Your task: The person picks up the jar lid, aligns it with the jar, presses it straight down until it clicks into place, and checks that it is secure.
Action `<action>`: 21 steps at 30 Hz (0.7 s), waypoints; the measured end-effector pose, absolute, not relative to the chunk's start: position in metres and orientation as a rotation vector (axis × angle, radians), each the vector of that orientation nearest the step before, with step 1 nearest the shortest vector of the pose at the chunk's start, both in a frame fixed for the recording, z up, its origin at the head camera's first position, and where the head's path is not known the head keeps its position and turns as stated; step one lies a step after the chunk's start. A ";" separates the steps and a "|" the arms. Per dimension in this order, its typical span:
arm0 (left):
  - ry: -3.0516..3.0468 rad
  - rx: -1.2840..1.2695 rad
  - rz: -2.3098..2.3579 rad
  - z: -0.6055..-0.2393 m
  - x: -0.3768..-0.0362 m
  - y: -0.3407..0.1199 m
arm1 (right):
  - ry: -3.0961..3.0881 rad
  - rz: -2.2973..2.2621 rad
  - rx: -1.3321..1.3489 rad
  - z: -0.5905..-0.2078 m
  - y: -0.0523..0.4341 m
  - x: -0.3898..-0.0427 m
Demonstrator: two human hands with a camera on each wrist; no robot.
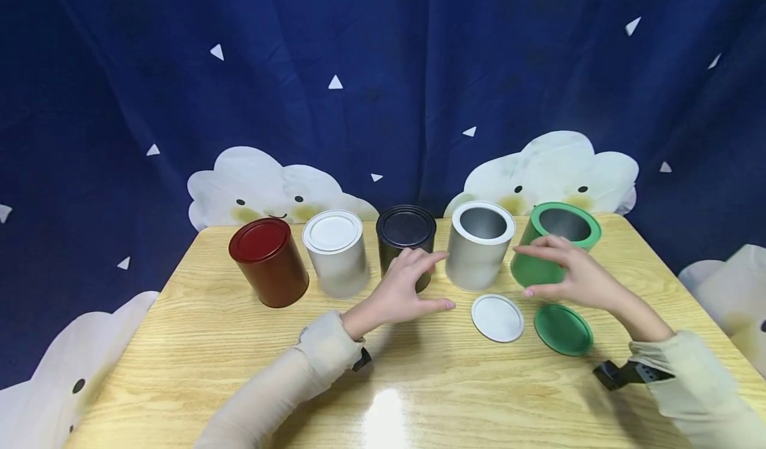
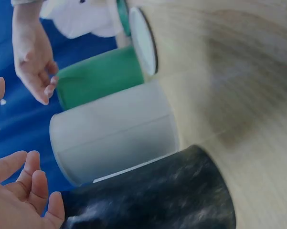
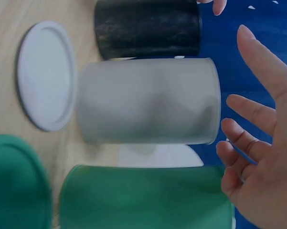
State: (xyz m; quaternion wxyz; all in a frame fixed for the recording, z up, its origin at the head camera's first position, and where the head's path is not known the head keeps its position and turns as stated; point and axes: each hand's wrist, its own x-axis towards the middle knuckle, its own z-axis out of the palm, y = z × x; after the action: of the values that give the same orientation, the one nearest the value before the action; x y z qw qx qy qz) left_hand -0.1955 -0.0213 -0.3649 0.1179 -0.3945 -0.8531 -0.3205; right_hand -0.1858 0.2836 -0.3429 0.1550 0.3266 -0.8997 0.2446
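Both hands, the left hand (image 1: 402, 294) and right hand (image 1: 576, 276), are spread and hold nothing, reaching around the open gray can (image 1: 479, 244), so I think the next move is a gentle squeeze on it.

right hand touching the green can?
Apart. The right wrist view shows blue backdrop between the right hand and the green can; fingers straight, spread.

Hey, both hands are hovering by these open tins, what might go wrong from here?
The right hand is spread close against the open green tin, which leans slightly; a nudge might tip it toward the table edge. The left hand could bump the black tin. Both loose lids, white lid and green lid, lie under the wrists and might get swept aside.
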 end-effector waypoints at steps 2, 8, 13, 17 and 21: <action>-2.529 -1.166 -0.924 -0.368 -0.195 -0.018 | -2.576 0.696 0.942 -0.348 0.286 -0.186; -2.574 -1.198 -0.930 -0.377 -0.196 -0.008 | -2.574 0.705 0.966 -0.364 0.291 -0.187; -2.599 -1.203 -0.899 -0.386 -0.198 0.000 | -2.566 0.710 0.992 -0.381 0.294 -0.190; -2.626 -1.218 -0.864 -0.393 -0.200 0.007 | -2.589 0.699 1.007 -0.394 0.296 -0.191; -2.683 -1.211 -0.846 -0.400 -0.201 0.014 | -2.629 0.705 1.019 -0.404 0.296 -0.190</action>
State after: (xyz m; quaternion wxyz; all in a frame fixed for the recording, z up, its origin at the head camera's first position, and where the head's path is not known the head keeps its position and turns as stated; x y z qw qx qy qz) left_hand -0.2005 0.0141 -0.4001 0.0393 -0.3951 -0.8753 -0.2761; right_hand -0.1903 0.2965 -0.4038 0.1174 0.3480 -0.8984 0.2409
